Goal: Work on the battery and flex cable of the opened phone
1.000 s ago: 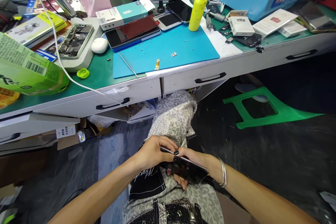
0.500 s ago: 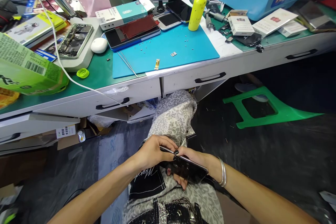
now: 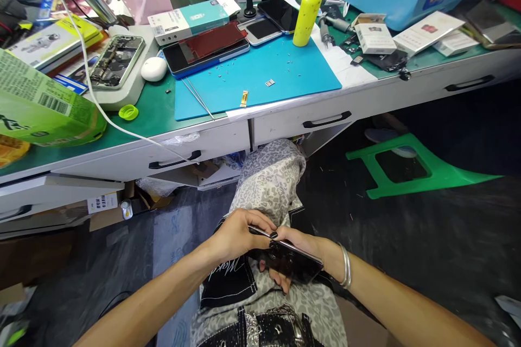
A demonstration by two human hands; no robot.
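Note:
Both hands meet over my lap, below the workbench. My right hand (image 3: 303,246), with silver bangles at the wrist, grips a black phone (image 3: 295,265) from underneath and behind. My left hand (image 3: 236,236) pinches a thin metal tool (image 3: 260,232) whose tip lies against the phone's upper edge. The phone is tilted, with its dark glossy face toward me. My knee in grey patterned fabric (image 3: 271,179) rises just beyond the hands.
The green-topped workbench (image 3: 154,114) carries a blue mat (image 3: 260,78) with small screws and parts, an opened phone (image 3: 116,62), a red-backed phone (image 3: 207,46), a yellow squeeze bottle (image 3: 306,8) and boxes. A green plastic stool (image 3: 407,165) lies on the dark floor at right.

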